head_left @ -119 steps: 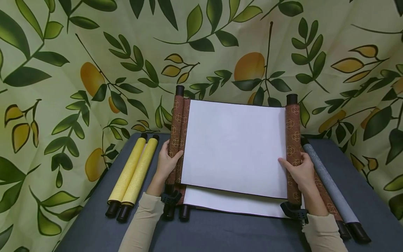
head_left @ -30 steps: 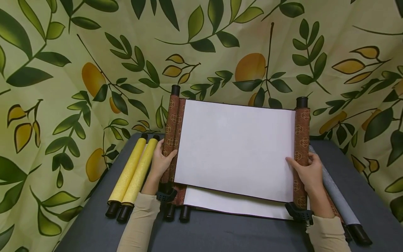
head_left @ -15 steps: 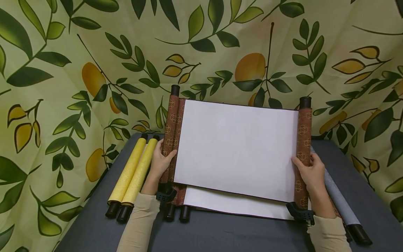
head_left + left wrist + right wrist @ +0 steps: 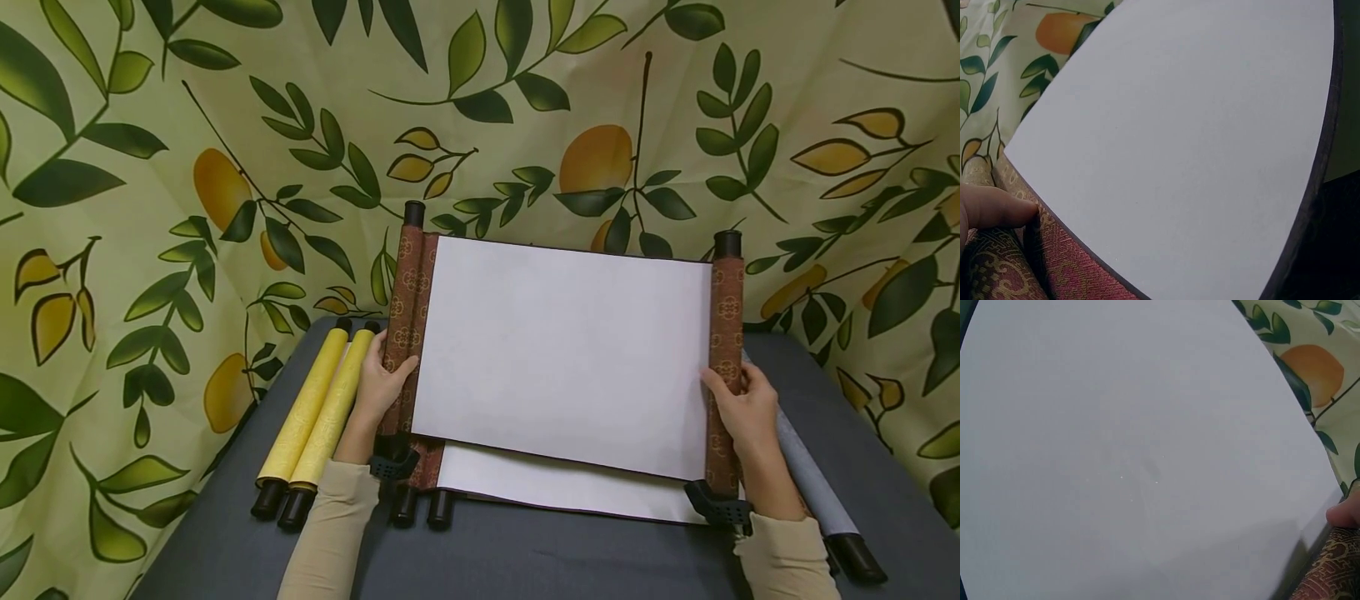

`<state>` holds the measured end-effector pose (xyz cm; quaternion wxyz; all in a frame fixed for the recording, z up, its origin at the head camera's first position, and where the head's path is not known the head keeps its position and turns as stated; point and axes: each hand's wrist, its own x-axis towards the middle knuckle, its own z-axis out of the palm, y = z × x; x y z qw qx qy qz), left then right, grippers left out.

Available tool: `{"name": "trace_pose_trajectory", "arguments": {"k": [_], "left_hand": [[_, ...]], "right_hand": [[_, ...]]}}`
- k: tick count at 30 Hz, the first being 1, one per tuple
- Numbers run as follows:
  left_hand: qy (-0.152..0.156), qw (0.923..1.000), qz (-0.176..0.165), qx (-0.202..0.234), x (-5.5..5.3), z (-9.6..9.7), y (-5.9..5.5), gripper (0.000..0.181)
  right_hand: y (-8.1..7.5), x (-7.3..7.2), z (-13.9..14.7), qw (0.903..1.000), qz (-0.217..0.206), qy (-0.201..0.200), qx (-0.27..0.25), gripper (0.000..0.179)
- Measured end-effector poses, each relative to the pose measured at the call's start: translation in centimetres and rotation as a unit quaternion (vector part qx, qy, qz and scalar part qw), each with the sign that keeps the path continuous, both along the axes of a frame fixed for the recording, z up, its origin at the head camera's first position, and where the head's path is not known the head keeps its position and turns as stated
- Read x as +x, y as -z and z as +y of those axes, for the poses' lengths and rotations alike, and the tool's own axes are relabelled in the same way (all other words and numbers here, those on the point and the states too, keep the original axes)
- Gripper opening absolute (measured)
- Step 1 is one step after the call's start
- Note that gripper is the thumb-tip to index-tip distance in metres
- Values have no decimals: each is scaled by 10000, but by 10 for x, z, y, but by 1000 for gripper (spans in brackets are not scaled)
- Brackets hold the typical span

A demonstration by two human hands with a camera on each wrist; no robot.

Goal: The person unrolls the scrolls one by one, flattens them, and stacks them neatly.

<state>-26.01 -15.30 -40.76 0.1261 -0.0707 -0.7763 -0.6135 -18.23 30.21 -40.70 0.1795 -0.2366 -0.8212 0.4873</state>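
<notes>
A partly unrolled scroll [image 4: 566, 358] with a blank white face and reddish-brown patterned rolls is held up and tilted in the head view. My left hand [image 4: 381, 385] grips its left roll, the thumb lying in front. On the right side, my right hand [image 4: 746, 408] holds the other roll, thumb near the paper's edge. The left wrist view shows the left thumb [image 4: 997, 207] against the patterned cloth; in the right wrist view a fingertip [image 4: 1344, 512] touches the roll's edge. Beneath lies a second white scroll [image 4: 555, 492] with black knobs, largely covered.
Two yellow scrolls [image 4: 318, 408] lie side by side on the left of the dark grey table [image 4: 525, 558]. A blue-grey scroll [image 4: 813, 467] lies at the right, partly behind the right hand. A leaf-patterned cloth [image 4: 510, 150] hangs behind the table.
Both hands have moved apart, the right hand rightward and the left slightly leftward. More white paper shows between the rolls. Over the last half second the movement is slight.
</notes>
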Motion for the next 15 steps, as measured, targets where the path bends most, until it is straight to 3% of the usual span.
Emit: {"name": "trace_pose_trajectory", "arguments": {"k": [5,11,15], "left_hand": [[-33,10000,-70,-19,0,-1,0,63],[-88,9999,-125,-69,0,-2,0,62],[-91,9999,-103,-99,0,-2,0,62]], "right_hand": [[0,0,1,10000,-49,-64,4,58],[0,-2,2,9999,96,133,55,54],[0,-1,3,9997,146,169,-116,62]]}}
